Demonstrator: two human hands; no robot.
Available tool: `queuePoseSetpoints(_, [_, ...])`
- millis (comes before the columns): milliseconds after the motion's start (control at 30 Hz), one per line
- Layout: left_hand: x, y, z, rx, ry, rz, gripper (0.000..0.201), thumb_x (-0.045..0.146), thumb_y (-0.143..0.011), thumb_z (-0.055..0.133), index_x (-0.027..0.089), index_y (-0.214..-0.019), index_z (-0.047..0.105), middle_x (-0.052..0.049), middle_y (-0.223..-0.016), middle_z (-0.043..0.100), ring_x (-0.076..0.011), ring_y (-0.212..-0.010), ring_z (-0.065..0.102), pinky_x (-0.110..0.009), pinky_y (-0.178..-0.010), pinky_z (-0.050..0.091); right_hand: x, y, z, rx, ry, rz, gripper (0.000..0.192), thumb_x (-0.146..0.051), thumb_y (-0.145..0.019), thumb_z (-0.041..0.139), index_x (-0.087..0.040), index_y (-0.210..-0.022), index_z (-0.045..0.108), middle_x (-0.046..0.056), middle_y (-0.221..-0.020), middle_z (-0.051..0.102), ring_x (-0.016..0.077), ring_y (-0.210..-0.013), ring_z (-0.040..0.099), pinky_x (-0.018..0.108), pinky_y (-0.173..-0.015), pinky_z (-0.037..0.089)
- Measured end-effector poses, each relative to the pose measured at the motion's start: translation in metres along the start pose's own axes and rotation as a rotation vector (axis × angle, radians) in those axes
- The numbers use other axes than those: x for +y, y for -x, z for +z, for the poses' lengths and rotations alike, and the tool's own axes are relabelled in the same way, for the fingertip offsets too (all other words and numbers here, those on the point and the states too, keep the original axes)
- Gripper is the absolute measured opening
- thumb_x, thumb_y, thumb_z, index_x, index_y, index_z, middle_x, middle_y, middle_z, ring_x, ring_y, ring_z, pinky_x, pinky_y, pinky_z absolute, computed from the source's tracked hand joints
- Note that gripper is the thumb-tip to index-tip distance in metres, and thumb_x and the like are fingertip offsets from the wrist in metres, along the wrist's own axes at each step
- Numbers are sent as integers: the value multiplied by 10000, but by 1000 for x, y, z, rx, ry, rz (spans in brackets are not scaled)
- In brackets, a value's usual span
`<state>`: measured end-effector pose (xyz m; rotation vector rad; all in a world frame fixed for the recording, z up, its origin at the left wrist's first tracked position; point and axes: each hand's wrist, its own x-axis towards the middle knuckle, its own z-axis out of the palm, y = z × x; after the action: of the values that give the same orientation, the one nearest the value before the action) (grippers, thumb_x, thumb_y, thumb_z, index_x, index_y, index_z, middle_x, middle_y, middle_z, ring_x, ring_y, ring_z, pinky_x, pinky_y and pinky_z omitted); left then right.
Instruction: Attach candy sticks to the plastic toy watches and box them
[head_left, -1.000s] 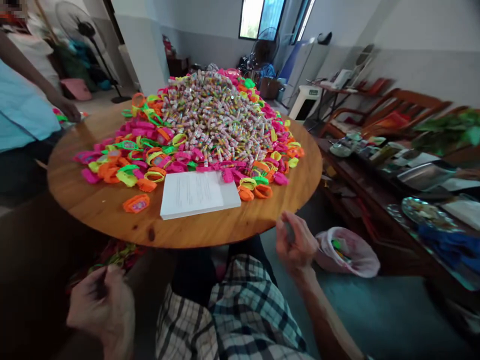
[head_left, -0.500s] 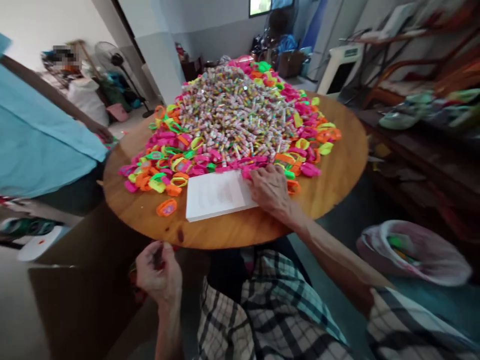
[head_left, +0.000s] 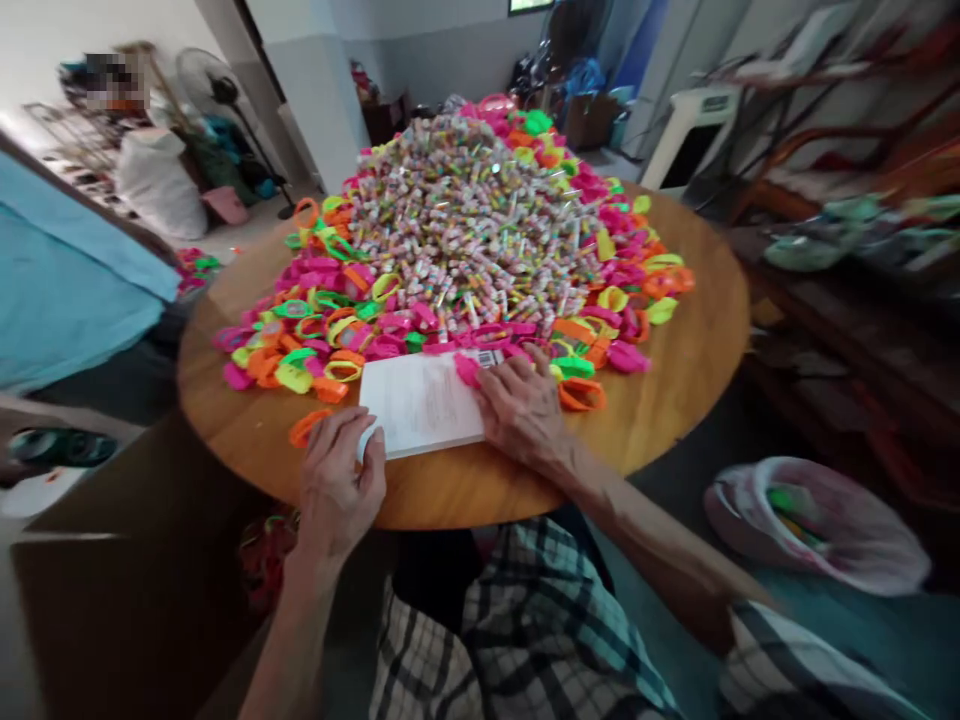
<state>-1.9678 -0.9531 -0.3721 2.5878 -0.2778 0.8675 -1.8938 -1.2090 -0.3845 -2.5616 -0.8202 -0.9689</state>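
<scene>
White paper stack point(head_left: 420, 402) is where both hands are at. The left hand point(head_left: 341, 480) sits at its near left corner, fingers curled loosely over the edge and touching the paper, not clamped on anything as far as I can see. The right hand point(head_left: 521, 405) lies palm down on the right side of the stack, fingers spread a bit, fingertips reaching up to a pink plastic piece point(head_left: 466, 368) that lies on the top edge of the sheets. Can't tell if it's actually pinching that piece or just touching it.

The stack lies flat near the front edge of a round wooden counter point(head_left: 690, 350), right up against a big ring of neon bracelets point(head_left: 315, 300), pink, orange, green and yellow. An orange one point(head_left: 581, 394) lies just beside the right hand, another orange one point(head_left: 306, 428) just beside the left hand. In the middle of all that sits a huge heap of small candy rolls point(head_left: 472, 230).

Further out: someone in a light blue top point(head_left: 67, 290) on the left, a pink plastic bag point(head_left: 817, 525) on the floor to the right, and a fan point(head_left: 214, 95) in the back.
</scene>
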Motion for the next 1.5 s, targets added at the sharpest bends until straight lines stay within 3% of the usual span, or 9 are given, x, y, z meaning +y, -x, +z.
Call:
queuePoseSetpoints(67, [6, -32, 13, -187, -115, 70, 274, 303, -1021, 498, 158, -1162, 682, -155, -1220, 708, -314, -1169, 642, -498, -1040, 529, -1, 1, 1, 23, -35, -25, 180, -214, -1011, 545, -201, -1025, 724, 55, -927, 745, 241, -912, 579, 505, -1164, 360])
queuePoseSetpoints(200, [15, -75, 26, -512, -451, 66, 329, 343, -1022, 488, 153, -1196, 693, -171, -1255, 713, -402, -1178, 600, -636, -1013, 461, 0, 5, 1, 71, -62, -34, 165, -195, -1002, 557, -195, -1051, 715, 50, -895, 730, 236, -877, 566, 497, -1134, 400])
queuePoseSetpoints(400, [19, -106, 45, -664, -404, 115, 399, 414, -1033, 493, 188, -1306, 675, -150, -1364, 677, -362, -1270, 588, -532, -1068, 447, 1, 5, 3, 14, -74, 82, 171, -162, -993, 548, -185, -1053, 706, 69, -934, 729, 247, -938, 582, 505, -1107, 399])
queuePoseSetpoints(633, [26, -135, 78, -534, -467, 108, 414, 459, -1032, 485, 154, -951, 753, -163, -984, 768, -328, -970, 703, -402, -795, 489, 4, 0, -6, -129, -50, 160, 339, -382, -1069, 499, -183, -1267, 689, 133, -1049, 695, 293, -1037, 580, 515, -1028, 462])
queuePoseSetpoints(767, [5, -139, 89, -412, -418, 203, 439, 503, -1012, 502, 172, -812, 709, -142, -818, 729, -314, -860, 691, -377, -729, 451, 9, -14, -6, -160, -31, 99, 406, -421, -1068, 495, -241, -1413, 611, 186, -1355, 612, 346, -1254, 551, 603, -1121, 420])
queuePoseSetpoints(933, [-21, -141, 94, -337, -338, 233, 338, 449, -970, 570, 185, -770, 639, -126, -788, 686, -290, -817, 656, -357, -707, 419, 30, -40, 16, -187, -7, -22, 491, -396, -1092, 426, -197, -1535, 504, 220, -1639, 402, 420, -1538, 325, 746, -1203, 273])
queuePoseSetpoints(1100, [-39, -147, 99, -264, -292, 182, 321, 441, -959, 572, 212, -735, 548, -89, -777, 647, -250, -765, 606, -341, -676, 382, 49, -66, 33, -216, 14, -91, 576, -509, -1087, 435, -210, -1580, 450, 234, -1673, 341, 438, -1580, 243, 729, -1213, 275])
queuePoseSetpoints(1333, [-59, -157, 105, -228, -257, 190, 326, 435, -954, 541, 220, -712, 505, -71, -737, 614, -233, -737, 581, -333, -669, 375, 63, -94, 48, -185, 94, -256, 544, -502, -1092, 425, -191, -1535, 475, 230, -1614, 411, 408, -1538, 319, 712, -1230, 247])
queuePoseSetpoints(1500, [-72, -167, 108, -223, -263, 167, 364, 485, -943, 509, 224, -689, 493, -67, -718, 606, -224, -714, 567, -326, -658, 365, 64, -108, 60, -208, 163, -273, 576, -537, -1074, 449, -216, -1553, 445, 203, -1644, 376, 408, -1560, 275, 709, -1251, 201])
